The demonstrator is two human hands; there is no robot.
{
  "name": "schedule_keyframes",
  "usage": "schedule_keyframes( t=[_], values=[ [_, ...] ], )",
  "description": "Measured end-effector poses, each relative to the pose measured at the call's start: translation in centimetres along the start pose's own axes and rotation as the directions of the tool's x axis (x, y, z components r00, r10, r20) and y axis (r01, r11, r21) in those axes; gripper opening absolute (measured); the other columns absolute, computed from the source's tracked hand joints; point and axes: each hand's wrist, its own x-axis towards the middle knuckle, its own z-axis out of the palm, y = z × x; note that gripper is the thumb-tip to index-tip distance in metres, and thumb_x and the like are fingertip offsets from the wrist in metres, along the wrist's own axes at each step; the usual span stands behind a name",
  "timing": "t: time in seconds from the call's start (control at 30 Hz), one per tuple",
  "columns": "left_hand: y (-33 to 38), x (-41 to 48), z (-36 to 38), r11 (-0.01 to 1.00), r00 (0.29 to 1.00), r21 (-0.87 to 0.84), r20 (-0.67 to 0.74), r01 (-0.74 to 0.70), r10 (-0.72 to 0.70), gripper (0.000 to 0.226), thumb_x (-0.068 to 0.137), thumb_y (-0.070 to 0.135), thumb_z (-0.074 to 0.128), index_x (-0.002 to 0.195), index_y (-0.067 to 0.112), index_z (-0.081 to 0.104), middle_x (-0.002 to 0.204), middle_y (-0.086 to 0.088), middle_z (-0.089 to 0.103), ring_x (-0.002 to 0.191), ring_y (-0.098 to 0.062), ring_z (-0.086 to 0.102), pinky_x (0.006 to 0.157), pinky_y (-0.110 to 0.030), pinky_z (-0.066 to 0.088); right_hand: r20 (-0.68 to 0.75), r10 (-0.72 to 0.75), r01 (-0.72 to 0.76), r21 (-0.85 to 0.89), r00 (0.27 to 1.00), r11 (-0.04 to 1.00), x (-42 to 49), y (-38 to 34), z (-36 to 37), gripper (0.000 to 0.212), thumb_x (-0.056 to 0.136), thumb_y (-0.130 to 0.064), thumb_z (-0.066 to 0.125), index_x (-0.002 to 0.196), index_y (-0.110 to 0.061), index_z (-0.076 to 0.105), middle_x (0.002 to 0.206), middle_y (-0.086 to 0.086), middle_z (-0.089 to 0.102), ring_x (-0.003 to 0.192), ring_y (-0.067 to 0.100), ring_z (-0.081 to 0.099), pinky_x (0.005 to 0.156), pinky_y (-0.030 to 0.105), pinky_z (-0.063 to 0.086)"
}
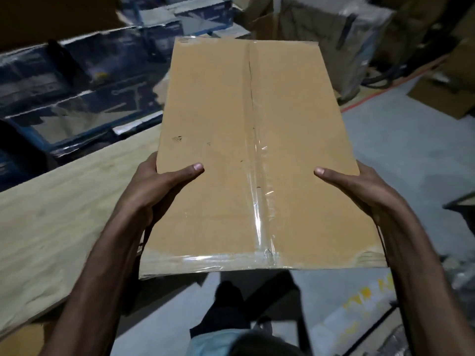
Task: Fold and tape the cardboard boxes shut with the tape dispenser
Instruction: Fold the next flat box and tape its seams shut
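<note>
A flat brown cardboard box (218, 150) fills the middle of the head view, held up in the air above the floor. Clear tape runs along its centre seam and across its near and far edges. My left hand (159, 186) grips its left edge, thumb lying on the top face. My right hand (359, 191) grips the right edge the same way, thumb on top. The fingers of both hands are hidden under the box. No tape dispenser is in view.
A pale wooden table (51, 214) stretches along the left. Dark blue printed cartons (64, 80) are stacked behind it. Brown boxes (334, 29), some wrapped in plastic, stand at the back right. Flat cardboard (442, 96) lies on the grey floor (401, 140) at right.
</note>
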Motion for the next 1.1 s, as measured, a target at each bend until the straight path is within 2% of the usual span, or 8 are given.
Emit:
schedule_keyframes(
  t=[0.13,0.2,0.37,0.5,0.63,0.73,0.9,1.1],
  values=[
    [-0.3,4.8,8.4,0.999,0.997,0.010,0.064,0.035,-0.036,0.044,0.081,0.007,0.086,0.119,0.014,0.066,0.108,-0.001,0.079,0.101,-0.013,0.076,0.079,-0.015,0.057,-0.106,0.070,-0.071,-0.014,0.992,0.997,3.7,2.0,-6.6,0.108,0.054,-0.058,0.098,0.148,-0.036,0.049,0.137,-0.022,0.056,0.128,0.006,0.055,0.112,0.036,0.042],
    [-0.9,7.6,12.2,0.999,0.995,0.019,0.092,0.040,-0.042,0.041,0.079,0.012,0.089,0.114,0.019,0.067,0.105,0.001,0.080,0.099,-0.013,0.076,0.078,-0.015,0.057,-0.110,0.070,-0.070,0.005,0.991,0.998,6.4,3.0,-9.9,0.095,0.059,-0.051,0.098,0.140,-0.040,0.050,0.126,-0.024,0.058,0.125,0.007,0.054,0.106,0.033,0.041],
    [-3.0,16.5,21.1,0.987,0.988,0.154,0.144,0.035,-0.057,0.071,0.064,0.048,0.098,0.126,0.029,0.069,0.112,0.008,0.078,0.103,-0.014,0.075,0.098,-0.040,0.056,-0.152,0.149,-0.155,-0.031,0.977,0.987,14.3,5.1,-17.5,0.112,0.059,-0.055,0.096,0.154,-0.031,0.042,0.141,-0.019,0.046,0.131,0.010,0.045,0.110,0.036,0.037],
    [-3.0,23.9,29.3,0.971,0.986,0.223,0.126,0.081,-0.111,0.082,0.050,0.069,0.095,0.123,0.047,0.067,0.109,0.019,0.077,0.101,-0.011,0.075,0.094,-0.041,0.057,-0.164,0.198,-0.197,0.022,0.966,0.980,21.8,5.4,-23.7,0.078,0.068,-0.039,0.094,0.132,-0.038,0.049,0.121,-0.019,0.058,0.114,0.009,0.056,0.100,0.031,0.038],
    [-2.7,30.6,37.1,0.957,0.977,0.259,0.132,0.130,-0.169,0.088,0.043,0.075,0.094,0.120,0.044,0.067,0.106,0.019,0.077,0.098,-0.012,0.075,0.091,-0.045,0.061,-0.158,0.261,-0.265,-0.008,0.952,0.964,29.6,5.4,-29.8,0.128,0.042,-0.059,0.101,0.153,-0.026,0.047,0.146,-0.007,0.057,0.130,0.016,0.057,0.111,0.037,0.042],
    [-2.3,35.0,42.3,0.942,0.969,0.285,0.118,0.177,-0.218,0.072,0.045,0.070,0.095,0.107,0.046,0.066,0.100,0.022,0.075,0.097,-0.012,0.073,0.091,-0.044,0.060,-0.161,0.311,-0.317,-0.017,0.937,0.948,35.7,6.7,-34.3,0.137,0.038,-0.063,0.102,0.155,-0.023,0.043,0.150,-0.003,0.054,0.135,0.019,0.054,0.116,0.044,0.041],
    [-2.6,43.1,49.2,0.907,0.953,0.349,0.099,0.237,-0.287,0.093,0.032,0.076,0.096,0.109,0.038,0.061,0.112,0.013,0.073,0.104,-0.022,0.070,0.095,-0.049,0.058,-0.119,0.382,-0.378,0.051,0.917,0.924,45.5,6.5,-39.0,0.072,0.069,-0.024,0.097,0.131,-0.024,0.059,0.115,-0.008,0.070,0.102,0.006,0.066,0.093,0.029,0.049],
    [-3.7,53.0,57.9,0.809,0.913,0.469,0.011,0.355,-0.407,0.114,0.023,0.073,0.094,0.115,0.026,0.046,0.116,0.003,0.065,0.109,-0.029,0.063,0.097,-0.051,0.055,-0.066,0.421,-0.419,0.044,0.904,0.907,61.1,9.7,-44.3,0.053,0.070,-0.003,0.092,0.113,-0.022,0.068,0.105,-0.001,0.077,0.093,0.011,0.073,0.074,0.022,0.055]
  ],
)
